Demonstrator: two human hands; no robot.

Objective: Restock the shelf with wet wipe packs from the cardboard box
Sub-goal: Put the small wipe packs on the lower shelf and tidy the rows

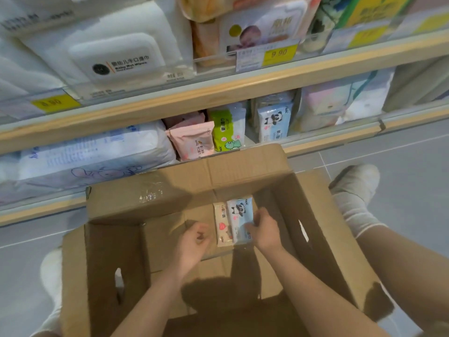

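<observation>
Deep in the open brown cardboard box [315, 215], a pale blue wet wipe pack with a panda print [240, 220] is pinched at its lower edge by the right hand [263, 229], and it overlaps a cream wet wipe pack with a red heart [222, 226] lying on the box floor just beside it. The left hand [194, 242] hovers near them with fingers loosely curled, holding nothing. The box's raised far flap [243, 164] stands in front of the low wooden shelf [340, 139], where a pink pouch [193, 142], a green pack with a dinosaur [227, 135] and another blue panda pack [273, 124] stand side by side; white-socked feet flank the box on the grey tiled floor [401, 152].
</observation>
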